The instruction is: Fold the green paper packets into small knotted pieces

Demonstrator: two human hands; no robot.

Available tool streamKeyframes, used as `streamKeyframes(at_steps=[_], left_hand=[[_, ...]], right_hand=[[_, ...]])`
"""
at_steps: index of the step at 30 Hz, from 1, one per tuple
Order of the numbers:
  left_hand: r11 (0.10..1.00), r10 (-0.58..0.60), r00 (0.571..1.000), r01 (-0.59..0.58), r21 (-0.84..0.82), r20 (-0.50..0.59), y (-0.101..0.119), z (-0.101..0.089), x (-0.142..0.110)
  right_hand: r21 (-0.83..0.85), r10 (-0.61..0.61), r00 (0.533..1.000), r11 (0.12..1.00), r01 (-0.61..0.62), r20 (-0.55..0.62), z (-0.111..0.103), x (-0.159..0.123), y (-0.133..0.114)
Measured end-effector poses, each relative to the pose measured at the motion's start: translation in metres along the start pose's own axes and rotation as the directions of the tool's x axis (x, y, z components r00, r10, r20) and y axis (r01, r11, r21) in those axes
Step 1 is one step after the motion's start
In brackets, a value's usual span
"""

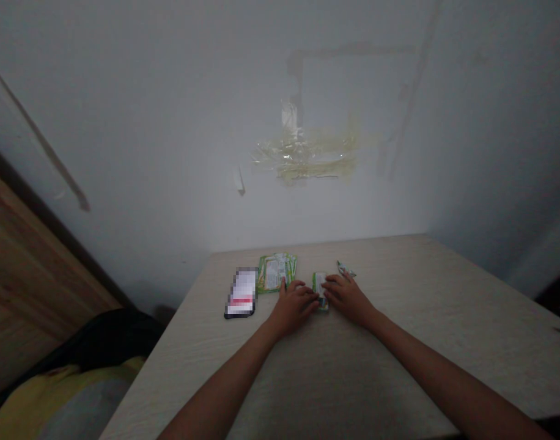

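Note:
A small green-and-white printed packet (320, 282) lies on the table between my two hands. My left hand (297, 307) rests palm down at its left edge, fingers stretched out and lightly curved, the tips touching its lower part. From the other side my right hand (348, 296) lays its spread fingers on the packet's right edge. Both hands partly cover it. Left of them sits a fanned pile of similar green packets (275, 273), close to my left thumb. A small crumpled green-and-white piece (345, 267) lies just beyond my right hand.
A phone (242, 293) with a blurred, lit screen lies left of the pile. The pale wooden table (422, 287) meets a white wall (170, 122) with peeling tape (307, 159). Yellow and grey cloth (69, 397) and wooden boards (27, 269) are at the left.

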State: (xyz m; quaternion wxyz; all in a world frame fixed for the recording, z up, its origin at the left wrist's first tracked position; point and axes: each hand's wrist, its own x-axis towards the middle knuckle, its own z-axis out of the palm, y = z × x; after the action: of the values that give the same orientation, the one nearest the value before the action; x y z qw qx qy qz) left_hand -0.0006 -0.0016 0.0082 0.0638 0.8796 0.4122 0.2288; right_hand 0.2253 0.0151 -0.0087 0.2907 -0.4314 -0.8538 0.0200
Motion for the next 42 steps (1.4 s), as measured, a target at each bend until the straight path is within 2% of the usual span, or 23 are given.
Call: streamKeyframes(at_steps=[4,9,18,25,42], left_hand=[[0.998,-0.002,1.0,0.004,-0.056,0.021,-0.002,-0.001,0.0],[1.0,0.002,1.0,-0.001,-0.028,0.022,-0.004,0.0,0.0],[0.994,-0.096,0.993,0.1,0.044,-0.075,-0.007,0.004,0.001],[0.993,-0.079,0.992,0.087,0.08,-0.094,-0.009,0.008,0.0],[0.991,-0.089,0.991,0.099,0.089,-0.103,-0.008,0.007,0.0]], right_hand=[[0.031,0.017,1.0,0.999,-0.017,0.013,0.003,0.0,0.002],[0.049,0.036,0.999,0.998,-0.038,0.027,0.007,0.0,0.003],[0.064,0.024,0.997,0.998,-0.028,0.07,0.006,0.0,-0.003],[0.026,-0.051,0.996,0.998,0.05,0.074,0.005,0.0,-0.006],[-0.051,-0.119,0.992,0.991,0.121,0.051,0.008,0.002,-0.007]])
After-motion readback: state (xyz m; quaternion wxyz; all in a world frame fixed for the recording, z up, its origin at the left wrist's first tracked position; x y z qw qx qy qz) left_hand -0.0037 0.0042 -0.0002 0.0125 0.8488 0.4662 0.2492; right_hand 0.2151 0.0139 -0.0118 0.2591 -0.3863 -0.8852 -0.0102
